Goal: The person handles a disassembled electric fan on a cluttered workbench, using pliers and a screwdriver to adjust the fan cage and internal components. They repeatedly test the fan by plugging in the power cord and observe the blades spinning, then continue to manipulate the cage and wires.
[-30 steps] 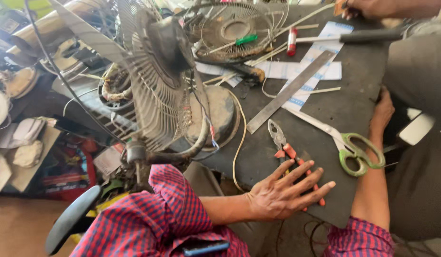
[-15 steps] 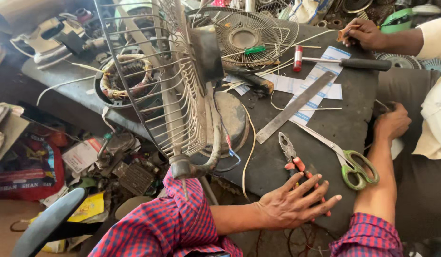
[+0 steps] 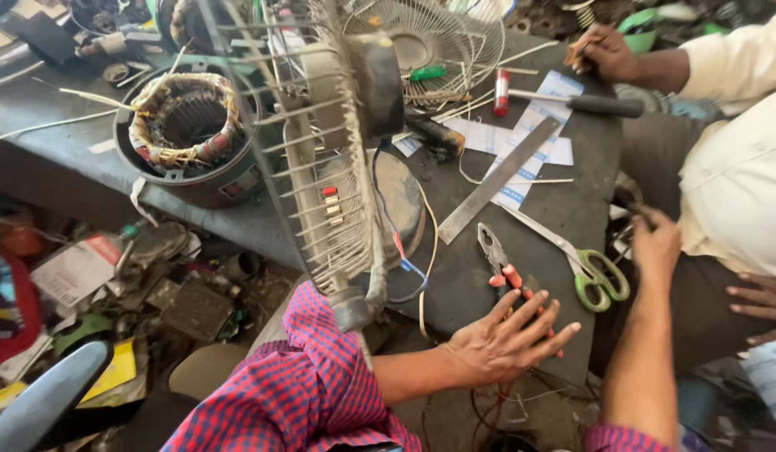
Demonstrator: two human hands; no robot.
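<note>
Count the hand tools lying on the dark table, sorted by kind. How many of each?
Pliers: 1, under the left hand
Scissors: 1, near the right hand
Metal ruler: 1
Black-handled screwdriver: 1
Total: 4

A dark, scuffed counter [image 3: 564,209] is carrying a clutter of repair gear — a steel ruler [image 3: 509,179] lying diagonally over white paper slips [image 3: 549,117], red-handled pliers [image 3: 498,258] just beside green-handled scissors [image 3: 585,266], a wire fan guard [image 3: 434,42] and a round motor stator [image 3: 187,134] sitting at its left end.
</note>
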